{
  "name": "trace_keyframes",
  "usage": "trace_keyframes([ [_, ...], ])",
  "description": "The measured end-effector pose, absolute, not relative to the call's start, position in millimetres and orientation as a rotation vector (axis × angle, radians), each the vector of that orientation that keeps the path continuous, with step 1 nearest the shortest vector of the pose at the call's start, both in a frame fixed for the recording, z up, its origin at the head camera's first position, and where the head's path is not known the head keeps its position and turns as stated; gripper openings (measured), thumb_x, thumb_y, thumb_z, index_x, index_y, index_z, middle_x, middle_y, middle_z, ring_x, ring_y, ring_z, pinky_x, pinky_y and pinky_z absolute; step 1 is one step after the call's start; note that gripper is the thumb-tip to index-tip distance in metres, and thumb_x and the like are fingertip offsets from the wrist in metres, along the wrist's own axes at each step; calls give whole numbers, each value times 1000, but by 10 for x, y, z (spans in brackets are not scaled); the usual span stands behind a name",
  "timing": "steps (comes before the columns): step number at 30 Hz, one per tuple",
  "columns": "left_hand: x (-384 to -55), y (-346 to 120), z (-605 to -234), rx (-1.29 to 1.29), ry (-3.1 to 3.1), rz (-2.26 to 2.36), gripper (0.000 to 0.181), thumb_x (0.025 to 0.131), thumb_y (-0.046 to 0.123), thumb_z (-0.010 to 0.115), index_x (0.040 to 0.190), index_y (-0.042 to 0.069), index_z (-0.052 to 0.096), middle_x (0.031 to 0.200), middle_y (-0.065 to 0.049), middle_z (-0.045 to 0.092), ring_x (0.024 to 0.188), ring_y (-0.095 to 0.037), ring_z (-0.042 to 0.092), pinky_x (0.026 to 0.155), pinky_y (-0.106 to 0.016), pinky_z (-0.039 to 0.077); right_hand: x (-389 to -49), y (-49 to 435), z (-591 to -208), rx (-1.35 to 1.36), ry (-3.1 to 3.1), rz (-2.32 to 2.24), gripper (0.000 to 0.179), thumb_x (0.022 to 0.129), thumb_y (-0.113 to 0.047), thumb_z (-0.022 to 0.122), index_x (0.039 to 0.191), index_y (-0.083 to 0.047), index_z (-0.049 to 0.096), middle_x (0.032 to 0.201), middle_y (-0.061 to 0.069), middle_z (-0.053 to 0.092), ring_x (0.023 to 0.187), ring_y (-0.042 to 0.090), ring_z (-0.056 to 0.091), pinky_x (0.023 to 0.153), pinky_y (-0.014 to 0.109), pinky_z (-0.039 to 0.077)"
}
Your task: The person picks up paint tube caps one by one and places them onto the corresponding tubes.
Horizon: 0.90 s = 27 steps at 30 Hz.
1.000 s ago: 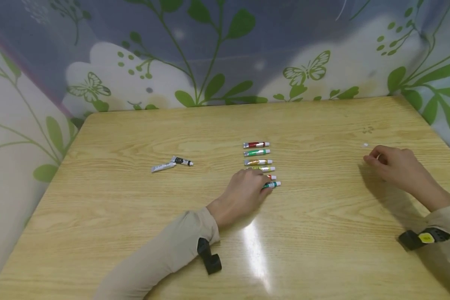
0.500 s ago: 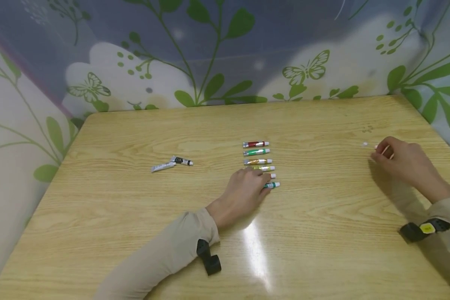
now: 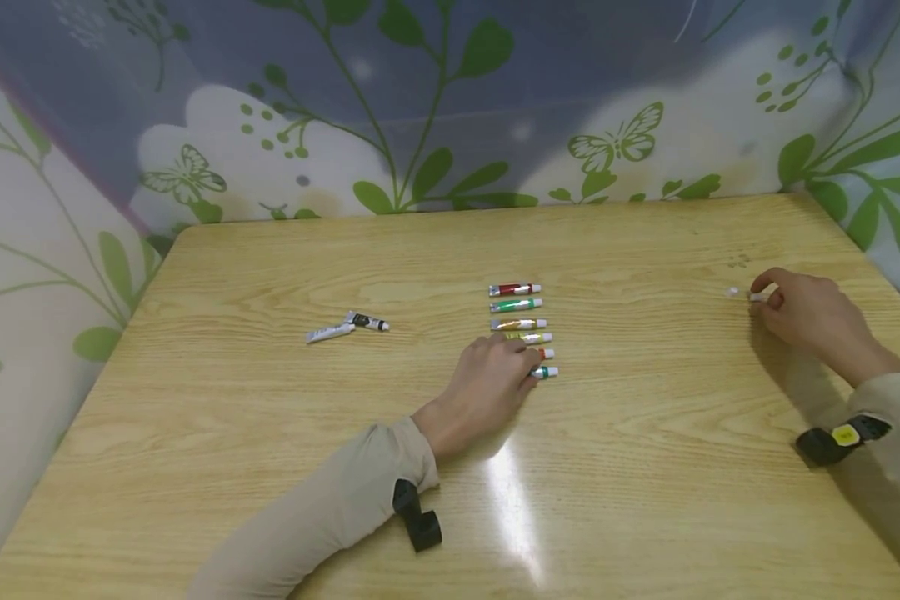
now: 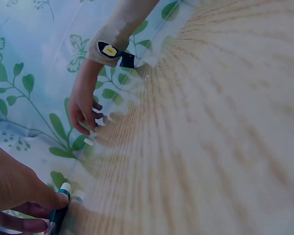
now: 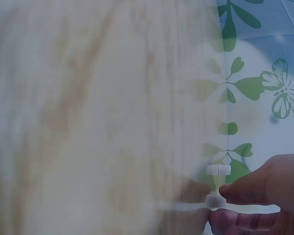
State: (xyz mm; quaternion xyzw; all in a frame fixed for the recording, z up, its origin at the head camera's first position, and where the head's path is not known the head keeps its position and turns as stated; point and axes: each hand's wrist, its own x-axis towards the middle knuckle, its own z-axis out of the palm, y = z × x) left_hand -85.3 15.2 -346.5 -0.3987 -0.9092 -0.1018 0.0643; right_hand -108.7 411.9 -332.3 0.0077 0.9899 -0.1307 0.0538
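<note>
In the head view my left hand [image 3: 487, 383] covers the near end of a column of small paint tubes, with its thumb and fingers around the lowest one, a teal paint tube [image 3: 546, 372]. The left wrist view shows the thumb pressed against that tube. An orange-red tube [image 3: 547, 354] just above is mostly hidden by the hand. Over at the right, my right hand [image 3: 813, 321] pinches a small white piece [image 5: 215, 200], which looks like a cap, between thumb and fingertip at the tabletop. A second white cap [image 5: 218, 170] lies just beyond the fingertips.
Up the column lie yellow [image 3: 537, 337], gold [image 3: 519, 324], green [image 3: 517, 305] and dark red [image 3: 515, 289] tubes. Farther left, a white tube [image 3: 330, 332] touches a black tube [image 3: 367, 322]. The wooden table [image 3: 232, 467] meets a leaf-patterned wall covering [image 3: 450, 125].
My right hand has shifted away from me and slightly right, and the small white piece now shows at its fingertips. The teal tube has turned slightly under my left hand, which stays in place.
</note>
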Motion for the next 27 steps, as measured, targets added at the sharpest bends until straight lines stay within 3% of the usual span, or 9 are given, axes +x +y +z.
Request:
trace_keyframes([
  [7,-875,147,-3470,-1210,-2754,-323,14,94,20,64,103,12,70,99,-1,71,87,-19,63,79,-34,52,-1112,4118,-3346,-22,3034,-393,22,92,-9,54,104,9,57,86,22,61,74,35,59,57,46,47],
  [17,-877,133,-3471,-1219,-2727,-340,11,92,22,66,96,12,70,94,0,70,86,-18,63,77,-33,52,-1111,4139,-3337,8,2966,-403,28,94,-11,52,106,15,52,88,32,61,77,44,60,62,51,49],
  [23,-874,95,-3431,-1219,-2681,-347,16,94,24,64,101,12,72,95,-1,70,91,-19,64,78,-34,52,-1104,4162,-3351,41,2935,-394,28,96,-15,51,103,12,52,82,26,63,68,35,59,55,44,47],
  [27,-924,-17,-3357,-1170,-2626,-388,17,95,24,63,98,10,73,93,-3,70,85,-19,64,75,-35,52,-1098,4189,-3348,62,2893,-387,29,98,-19,48,105,10,49,84,25,61,66,32,56,51,40,44],
])
